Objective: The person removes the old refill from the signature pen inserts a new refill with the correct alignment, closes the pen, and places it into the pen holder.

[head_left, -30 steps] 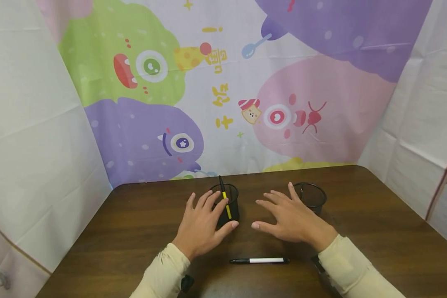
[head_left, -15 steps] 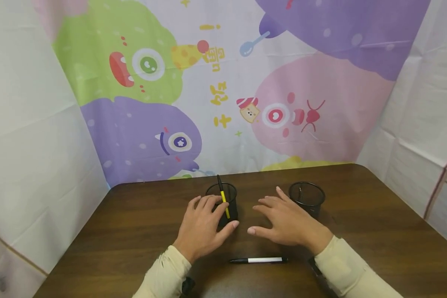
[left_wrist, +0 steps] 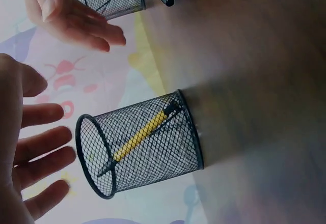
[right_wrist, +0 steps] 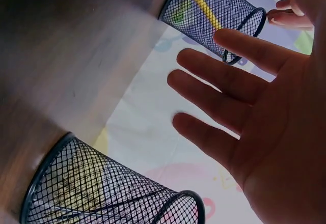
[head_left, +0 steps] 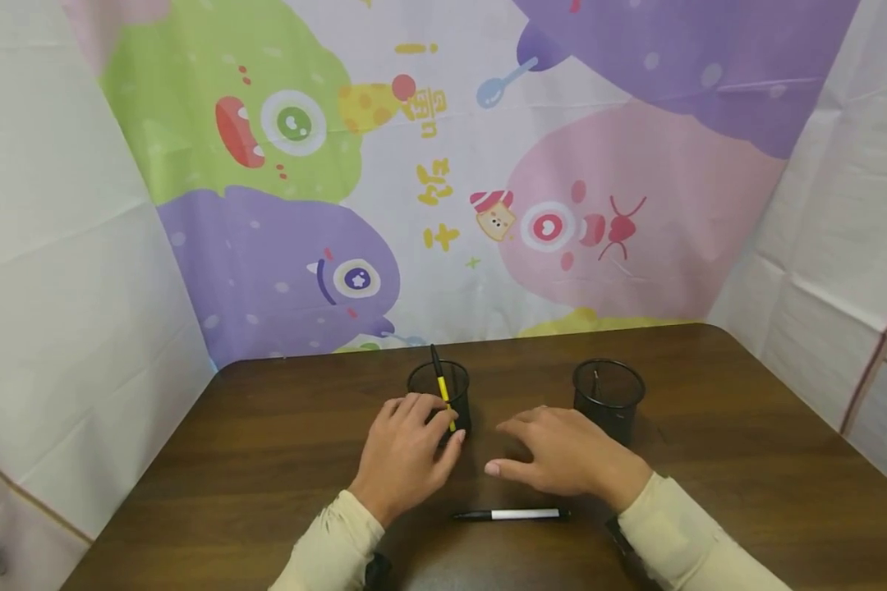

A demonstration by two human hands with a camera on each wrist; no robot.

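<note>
My left hand (head_left: pixel 406 451) hovers in front of the left black mesh pen cup (left_wrist: pixel 147 145), its fingers relaxed and holding nothing. A yellow and black pen (left_wrist: pixel 137 137) leans inside that cup. My right hand (head_left: pixel 572 451), fingers loosely extended, is held over the table in front of and left of the right mesh pen cup (head_left: pixel 609 402). Thin dark sticks show through the mesh of the right cup in the right wrist view. Between the wrists, nearer to me, a black and white pen (head_left: pixel 513 515) lies flat on the table.
The brown wooden table (head_left: pixel 266 451) has rounded far corners. Behind it hangs a cloth (head_left: pixel 458 287) printed with cartoon monsters, and pale fabric walls (head_left: pixel 81 246) stand at both sides.
Both hands have lowered a little toward me, and their fingers have drawn in slightly. The right hand has uncovered the rim of the right cup. The cups and pens stay put.
</note>
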